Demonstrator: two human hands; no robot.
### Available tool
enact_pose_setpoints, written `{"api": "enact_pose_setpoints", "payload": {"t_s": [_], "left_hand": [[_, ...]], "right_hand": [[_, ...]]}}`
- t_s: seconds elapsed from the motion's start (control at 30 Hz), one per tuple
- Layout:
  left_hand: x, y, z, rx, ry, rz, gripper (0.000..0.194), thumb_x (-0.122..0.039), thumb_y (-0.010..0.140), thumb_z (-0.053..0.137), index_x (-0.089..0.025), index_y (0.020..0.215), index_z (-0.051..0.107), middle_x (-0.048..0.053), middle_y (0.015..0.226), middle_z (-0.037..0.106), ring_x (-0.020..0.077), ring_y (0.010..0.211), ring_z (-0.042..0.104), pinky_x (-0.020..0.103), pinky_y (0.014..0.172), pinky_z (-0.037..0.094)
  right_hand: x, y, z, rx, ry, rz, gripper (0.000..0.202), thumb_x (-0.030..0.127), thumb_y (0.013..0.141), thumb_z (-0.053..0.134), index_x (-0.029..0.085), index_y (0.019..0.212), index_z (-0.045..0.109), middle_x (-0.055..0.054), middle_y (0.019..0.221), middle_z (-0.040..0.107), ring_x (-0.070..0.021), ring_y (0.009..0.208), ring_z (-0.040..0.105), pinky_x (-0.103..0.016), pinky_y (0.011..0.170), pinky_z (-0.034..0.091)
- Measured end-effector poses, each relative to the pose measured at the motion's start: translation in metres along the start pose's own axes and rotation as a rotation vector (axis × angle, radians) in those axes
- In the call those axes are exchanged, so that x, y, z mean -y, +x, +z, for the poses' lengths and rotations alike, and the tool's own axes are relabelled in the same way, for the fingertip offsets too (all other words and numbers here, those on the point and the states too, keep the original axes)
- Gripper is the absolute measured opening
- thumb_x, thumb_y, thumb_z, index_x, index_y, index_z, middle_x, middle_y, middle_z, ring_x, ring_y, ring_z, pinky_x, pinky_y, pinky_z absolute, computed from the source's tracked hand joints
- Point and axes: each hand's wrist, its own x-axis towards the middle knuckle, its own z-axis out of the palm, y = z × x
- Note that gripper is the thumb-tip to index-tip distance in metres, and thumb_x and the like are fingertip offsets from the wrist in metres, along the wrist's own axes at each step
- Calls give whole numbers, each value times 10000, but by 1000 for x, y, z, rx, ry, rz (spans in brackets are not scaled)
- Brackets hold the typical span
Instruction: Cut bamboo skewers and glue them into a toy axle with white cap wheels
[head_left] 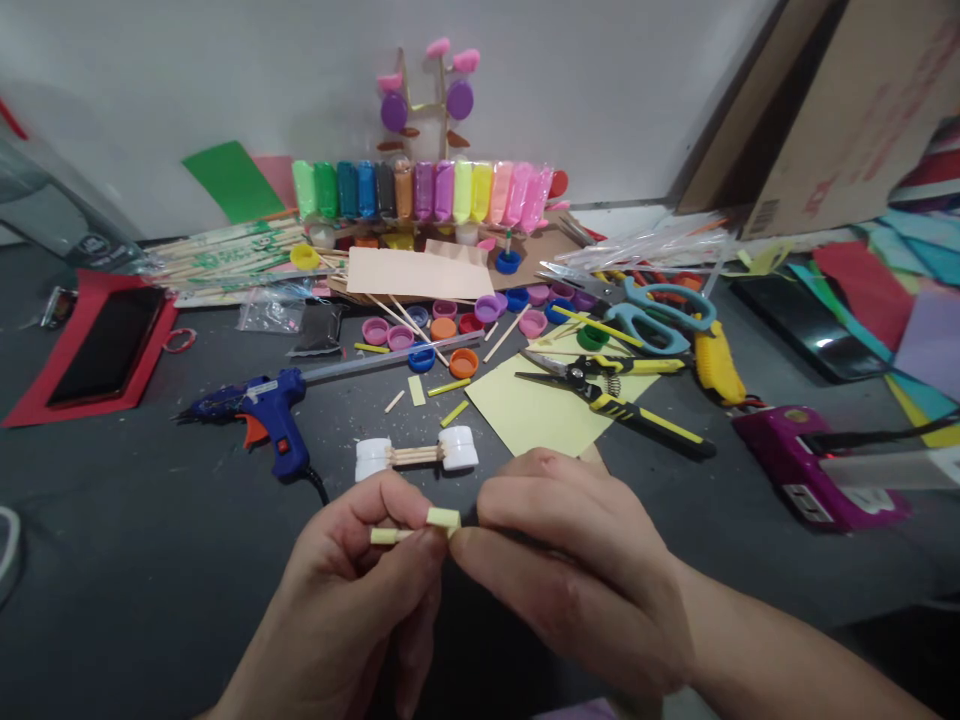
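Between thumb and fingertips, my left hand [349, 590] pinches a short wooden stick with pale yellow paper [384, 537] around its visible end. A narrow pale yellow paper strip [443, 518] bends up at the other end. My right hand [577, 570] is closed, its thumb and fingertips at that strip's edge; its fingers partly hide the spot. Just beyond my hands lies a small bundle of sticks [416, 456] with white curved pieces [459, 448] at both ends. Further off are loose yellow rolled pieces [454, 413] and a small flat yellow strip [416, 391].
A blue glue gun [281, 420] lies left, its glue stick pointing right. Pliers-like cutters [652, 425] rest on yellow paper [517, 405], near blue-handled scissors [660, 310]. Coloured bottle caps [463, 362] and clay packs [424, 190] fill the back. A purple power box [810, 470] stands right.
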Motion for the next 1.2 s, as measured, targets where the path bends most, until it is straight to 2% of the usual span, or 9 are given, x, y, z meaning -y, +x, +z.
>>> {"api": "enact_pose_setpoints", "payload": {"t_s": [0.13, 0.3, 0.4, 0.67, 0.77, 1.0, 1.2], "left_hand": [[4, 2, -5, 20, 16, 30, 343, -388, 675, 840, -214, 714, 546, -117, 383, 447, 25, 292, 345, 101, 296, 307], [14, 5, -15, 135, 12, 156, 276, -415, 753, 794, -218, 737, 602, -104, 391, 462, 47, 294, 425, 109, 299, 356], [16, 7, -17, 116, 51, 237, 206, -371, 781, 780, -215, 758, 648, -95, 435, 483, 47, 311, 471, 107, 316, 380], [16, 9, -17, 93, 189, 488, 32, -233, 813, 742, -226, 794, 718, -50, 620, 611, 52, 366, 554, 114, 335, 430], [16, 10, -18, 89, 220, 534, 54, -188, 815, 732, -234, 786, 730, -49, 617, 617, 55, 379, 563, 119, 349, 451], [15, 10, -19, 96, 189, 549, 102, -148, 815, 723, -241, 780, 746, -51, 582, 614, 55, 391, 555, 120, 365, 462], [16, 10, -21, 73, 140, 558, 95, -141, 806, 733, -229, 770, 741, -56, 577, 616, 64, 382, 559, 133, 356, 463]], "right_hand": [[1, -4, 0, 50, -44, 120, 83, 132, 927, 571, 185, 876, 610, -15, 731, 663, -134, 660, 600, -269, 621, 485], [-1, -6, 0, -22, -27, 0, 175, 136, 953, 496, 178, 846, 629, -16, 696, 648, -129, 621, 588, -270, 577, 461], [-1, -3, -3, 17, -75, 49, 168, 123, 948, 521, 165, 833, 635, -17, 717, 656, -127, 651, 594, -263, 618, 476], [-1, -5, -3, 7, -135, -41, 160, 89, 930, 529, 163, 842, 641, -26, 758, 657, -134, 700, 578, -270, 648, 483], [-2, -7, 0, -13, -109, -36, 113, 82, 900, 562, 163, 900, 641, -22, 777, 645, -135, 705, 559, -274, 659, 485], [3, -9, 6, -56, 1, 97, 108, 74, 867, 611, 180, 883, 625, -5, 771, 592, -127, 688, 532, -269, 638, 455], [5, -6, 14, -151, 302, 372, 115, 102, 836, 685, 167, 901, 615, -13, 825, 592, -120, 732, 552, -236, 617, 457]]}}
